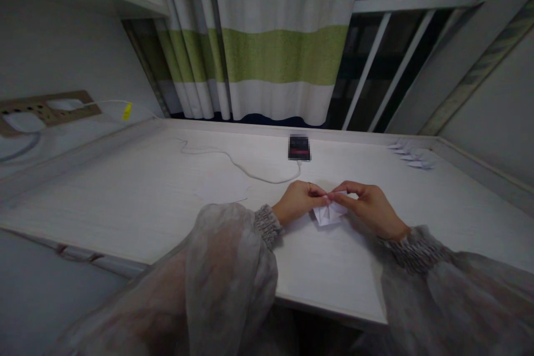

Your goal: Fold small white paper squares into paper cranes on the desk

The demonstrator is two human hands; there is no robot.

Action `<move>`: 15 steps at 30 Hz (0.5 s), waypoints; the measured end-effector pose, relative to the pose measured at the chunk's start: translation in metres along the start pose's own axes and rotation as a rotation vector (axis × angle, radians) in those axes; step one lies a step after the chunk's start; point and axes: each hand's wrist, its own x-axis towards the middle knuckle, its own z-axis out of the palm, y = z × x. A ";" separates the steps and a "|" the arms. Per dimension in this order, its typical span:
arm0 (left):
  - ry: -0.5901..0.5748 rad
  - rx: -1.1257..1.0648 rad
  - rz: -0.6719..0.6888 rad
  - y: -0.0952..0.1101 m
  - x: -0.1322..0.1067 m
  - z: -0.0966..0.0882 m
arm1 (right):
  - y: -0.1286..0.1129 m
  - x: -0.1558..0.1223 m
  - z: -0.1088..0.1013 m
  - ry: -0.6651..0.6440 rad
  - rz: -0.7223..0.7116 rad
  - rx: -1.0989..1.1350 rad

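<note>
At the front of one pale wood-grain table [125, 200], left hand [298, 201] and right hand [372, 207] pinch one small folded white paper piece [329, 214], fingers clamped on its top edge; one flat white sheet [221, 189] lies nearby.

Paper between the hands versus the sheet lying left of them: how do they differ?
The folded paper is creased into a small pointed shape; the loose sheet lies flat. The folded paper is pinched by the left hand and right hand; the loose sheet lies untouched. The folded paper looks smaller than the loose sheet. Both are white, on the desk.
</note>
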 end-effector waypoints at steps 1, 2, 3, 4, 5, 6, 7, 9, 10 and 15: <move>-0.006 -0.014 -0.010 0.000 0.000 0.000 | 0.000 -0.001 0.000 0.014 -0.009 -0.006; -0.013 -0.031 -0.020 0.001 0.000 0.000 | 0.000 -0.001 -0.001 0.029 -0.010 -0.006; -0.019 -0.047 -0.026 0.001 0.000 0.001 | 0.000 -0.002 -0.001 0.037 -0.003 -0.002; -0.023 -0.063 -0.030 0.002 0.000 0.001 | 0.000 -0.002 -0.002 0.047 0.008 0.004; -0.028 -0.078 -0.030 0.001 0.001 0.001 | -0.001 -0.002 -0.002 0.054 0.018 0.010; -0.037 -0.094 -0.027 0.001 0.001 0.000 | -0.001 -0.002 -0.002 0.062 0.028 0.015; -0.052 -0.109 -0.021 0.000 0.001 0.000 | -0.001 -0.001 -0.002 0.075 0.035 0.018; -0.080 -0.123 -0.007 0.000 0.001 0.000 | -0.001 0.000 -0.003 0.103 0.040 0.024; -0.088 -0.123 -0.009 0.000 0.001 0.000 | -0.001 0.000 -0.003 0.116 0.041 0.028; -0.134 -0.174 -0.075 0.004 -0.002 0.001 | 0.003 0.001 -0.003 0.163 0.062 0.045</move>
